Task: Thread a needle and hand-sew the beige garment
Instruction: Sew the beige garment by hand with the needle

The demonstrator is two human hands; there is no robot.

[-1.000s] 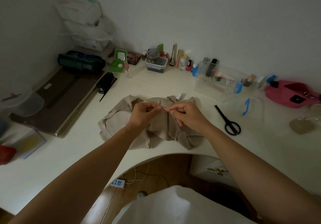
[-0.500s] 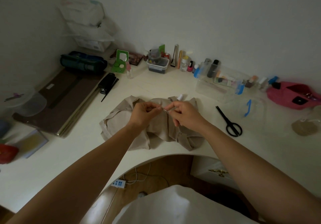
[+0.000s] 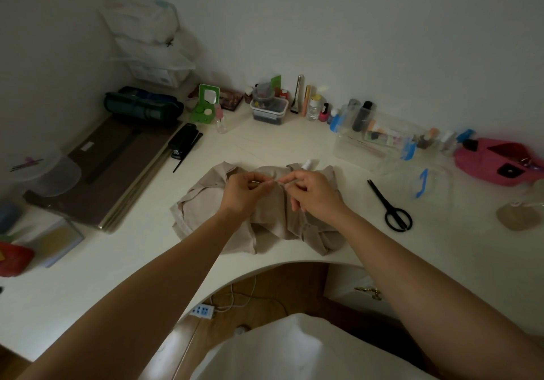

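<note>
Meeting at the centre of the frame, the two hands hold their fingertips almost together just above the garment (image 3: 206, 220). The left hand (image 3: 243, 194) has its fingers curled, with thumb and forefinger pinching one end of a thin pale sliver (image 3: 272, 182). The right hand (image 3: 316, 195) pinches the other end, its remaining fingers curled under. Whether the sliver is needle or thread is too fine to tell. The garment lies crumpled on the table (image 3: 294, 141), at centre, near the curved front edge. A white spool (image 3: 308, 164) sits at its far edge, just above the right hand. Black scissors (image 3: 393, 207) lie closed to the right of centre, well apart from the cloth.
</note>
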